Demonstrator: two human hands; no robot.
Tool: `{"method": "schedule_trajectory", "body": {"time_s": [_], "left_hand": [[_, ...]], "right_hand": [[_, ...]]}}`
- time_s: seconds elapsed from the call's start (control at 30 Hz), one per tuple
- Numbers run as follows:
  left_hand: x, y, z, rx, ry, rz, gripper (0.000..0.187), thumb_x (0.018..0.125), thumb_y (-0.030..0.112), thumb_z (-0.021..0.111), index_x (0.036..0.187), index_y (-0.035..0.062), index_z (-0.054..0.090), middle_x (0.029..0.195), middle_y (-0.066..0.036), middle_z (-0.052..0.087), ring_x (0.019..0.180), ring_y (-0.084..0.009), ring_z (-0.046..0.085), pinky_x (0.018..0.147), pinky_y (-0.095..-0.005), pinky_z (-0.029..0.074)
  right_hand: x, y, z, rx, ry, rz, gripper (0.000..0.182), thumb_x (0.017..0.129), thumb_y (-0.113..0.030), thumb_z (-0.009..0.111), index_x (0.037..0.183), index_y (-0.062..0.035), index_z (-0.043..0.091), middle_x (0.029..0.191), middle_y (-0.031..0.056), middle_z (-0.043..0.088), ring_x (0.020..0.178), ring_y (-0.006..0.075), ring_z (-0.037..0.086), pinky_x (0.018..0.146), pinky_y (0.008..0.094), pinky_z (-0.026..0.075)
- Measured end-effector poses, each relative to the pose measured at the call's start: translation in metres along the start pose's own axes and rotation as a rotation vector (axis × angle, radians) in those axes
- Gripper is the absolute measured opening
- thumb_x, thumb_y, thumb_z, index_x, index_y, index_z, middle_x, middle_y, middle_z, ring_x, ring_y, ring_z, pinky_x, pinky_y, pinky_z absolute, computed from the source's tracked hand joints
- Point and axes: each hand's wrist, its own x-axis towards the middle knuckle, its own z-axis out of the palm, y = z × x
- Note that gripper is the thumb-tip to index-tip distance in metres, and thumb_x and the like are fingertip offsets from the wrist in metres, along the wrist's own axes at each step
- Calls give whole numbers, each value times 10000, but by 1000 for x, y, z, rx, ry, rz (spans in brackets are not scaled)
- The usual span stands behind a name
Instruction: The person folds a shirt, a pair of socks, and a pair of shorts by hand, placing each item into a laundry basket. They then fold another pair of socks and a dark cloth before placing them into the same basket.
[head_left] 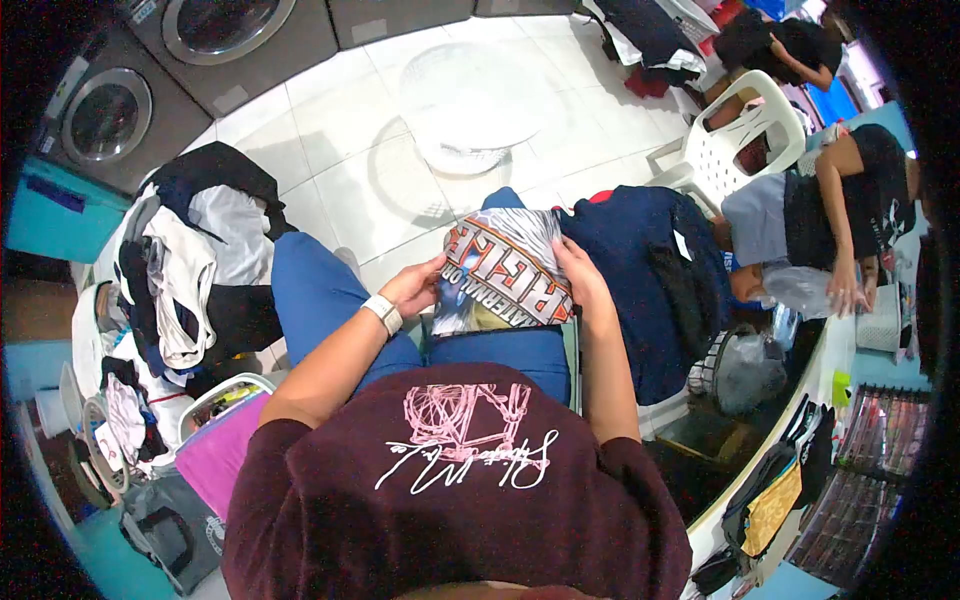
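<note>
Printed cloth [503,272], side edges in both hands' fingers [424,285].

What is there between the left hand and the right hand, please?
Between the left hand and the right hand lies the printed cloth, held at its sides by both. The head view shows this.

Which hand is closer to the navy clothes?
Right. The right hand is just beside the navy clothes; the left hand is farther off, on the opposite side of the printed cloth.
</note>
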Motion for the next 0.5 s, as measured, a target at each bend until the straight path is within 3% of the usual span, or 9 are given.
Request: {"method": "schedule_trajectory", "body": {"time_s": [0.03,0.1,0.17,0.2,0.33,0.37,0.43,0.5], "left_hand": [[6,1,-2,-177,-117,30,382,915,291,436,1217,58,443,1119,-70,559,994,-187,544,876,-338,437],[10,6,2,-220,-122,30,375,918,285,425,1216,58,441,1160,-89,541,1042,-215,529,926,-366,413],[20,11,6,-298,-138,89,369,920,284,420,1210,56,443,1155,-96,541,1047,-224,528,925,-371,416],[25,15,7,-318,-125,51,352,901,244,465,1183,33,459,1127,-117,556,1011,-235,554,901,-374,440],[27,40,11,-284,-89,10,310,822,123,566,1102,6,509,1018,-129,606,865,-220,613,820,-345,489],[19,52,17,-281,-90,11,310,822,123,566,1102,6,509,1018,-129,606,865,-220,613,820,-345,489],[0,78,34,62,-32,343,259,814,82,568,1062,14,540,967,-93,627,816,-171,617,760,-297,496],[-29,106,64,221,-12,539,184,801,19,564,983,28,587,878,-50,635,764,-106,598,692,-239,484]], "right_hand": [[4,-6,2,153,-114,71,377,849,-202,525,1151,16,474,1032,108,577,918,193,554,806,294,436],[7,-18,7,304,-233,141,314,849,-161,520,1119,-3,492,989,70,580,876,158,553,782,281,445],[9,-26,11,171,-186,27,283,787,-59,523,1068,-23,509,939,55,580,840,159,553,773,278,445],[11,-30,9,65,-233,-72,402,705,-41,531,1102,-3,477,973,102,563,833,174,546,742,276,443],[4,-58,-6,-7,-255,-217,502,652,2,554,1141,-13,441,990,110,542,849,141,522,724,247,424],[-9,-77,-6,-61,-258,-242,494,644,54,533,1124,-39,467,988,53,545,890,132,511,785,234,401],[-45,-120,-4,-102,-373,-274,480,641,70,539,1109,-31,499,943,27,558,832,101,519,746,210,408],[-53,-131,-11,-231,-298,-419,360,640,92,556,987,-7,561,898,10,561,804,84,518,722,210,407]]}}
